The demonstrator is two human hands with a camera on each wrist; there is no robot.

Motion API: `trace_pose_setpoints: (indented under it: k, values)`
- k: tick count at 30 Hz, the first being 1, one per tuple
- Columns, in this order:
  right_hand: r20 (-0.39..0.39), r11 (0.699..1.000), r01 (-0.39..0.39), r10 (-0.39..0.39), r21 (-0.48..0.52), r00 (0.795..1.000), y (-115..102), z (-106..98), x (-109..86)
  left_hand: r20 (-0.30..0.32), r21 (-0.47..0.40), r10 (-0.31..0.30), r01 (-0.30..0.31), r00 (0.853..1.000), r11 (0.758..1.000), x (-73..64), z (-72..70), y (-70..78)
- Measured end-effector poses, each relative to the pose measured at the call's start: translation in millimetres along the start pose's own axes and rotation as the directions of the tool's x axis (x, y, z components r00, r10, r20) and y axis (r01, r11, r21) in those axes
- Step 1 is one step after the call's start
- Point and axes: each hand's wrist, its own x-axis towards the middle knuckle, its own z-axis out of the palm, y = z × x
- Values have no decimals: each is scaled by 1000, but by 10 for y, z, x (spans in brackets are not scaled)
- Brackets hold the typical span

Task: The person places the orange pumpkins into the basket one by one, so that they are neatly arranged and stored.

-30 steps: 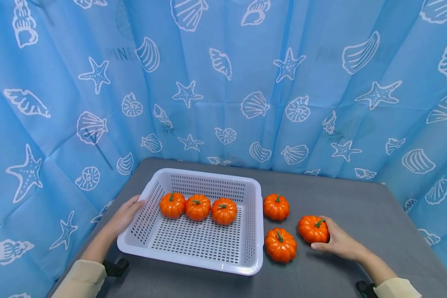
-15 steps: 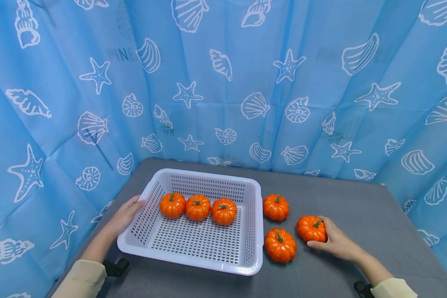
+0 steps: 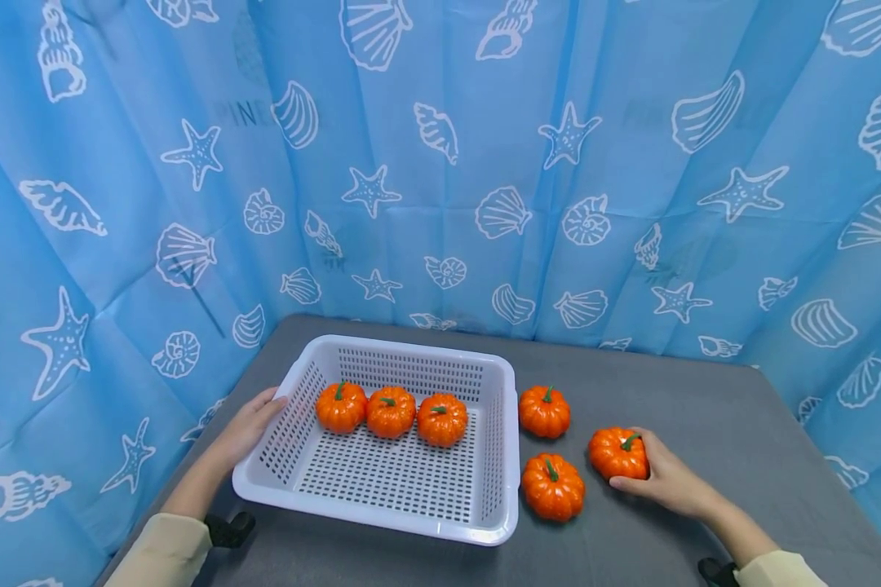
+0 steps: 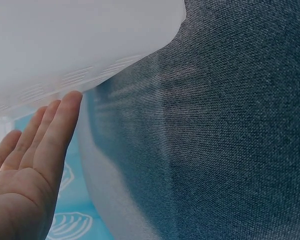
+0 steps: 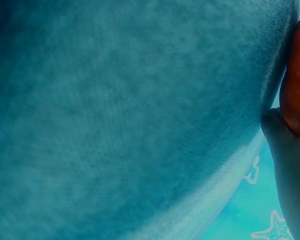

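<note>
- Right hand (image 3: 668, 477): the grip is closed about a glossy, ribbed orange pumpkin with a green stem (image 3: 615, 453), thumb at the near side; the pumpkin sits low over the grey cloth-covered worktop (image 3: 668, 399), right of the basket. Whether it bears any weight there cannot be told.
- Good practice: thumb and fingers should oppose each other across the widest ribs, sparing the stem; the smooth skin may slip. Any lift is best made upward first, since two loose pumpkins (image 3: 554, 487) lie close by.
- Left hand (image 3: 244, 428): fingers straight at the end of a white, perforated plastic basket (image 3: 374, 518) bearing three pumpkins (image 3: 391, 412) in a row; light, even pressure should suffice to steady it.
- Views compared: only the head view shows the basket's contents; the left wrist view adds the open palm and basket's underside. The right wrist view cuts off most of the held pumpkin.
</note>
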Motion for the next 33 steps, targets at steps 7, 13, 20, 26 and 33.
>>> trace_pose_setpoints:
  k: [7,13,20,26,33]
  values:
    - [-21,1000,3,-4,-16,1000,-24,-96,27,-4,0,8,-8,1000,1000,7,3,-4]
    - [-56,999,38,-38,-5,998,-152,-249,93,-10,-3,0,-1,1000,1000,5,0,8]
    - [-105,995,102,-102,-10,989,-388,-395,217,-3,-4,-2,2,1000,1000,6,-7,3]
    - [-110,989,145,-144,7,984,-611,-441,314,1,-15,-9,9,1000,1000,-4,6,-2]
    - [-119,981,193,-190,12,974,-896,-460,450,37,-15,22,-21,999,1000,1,-16,14]
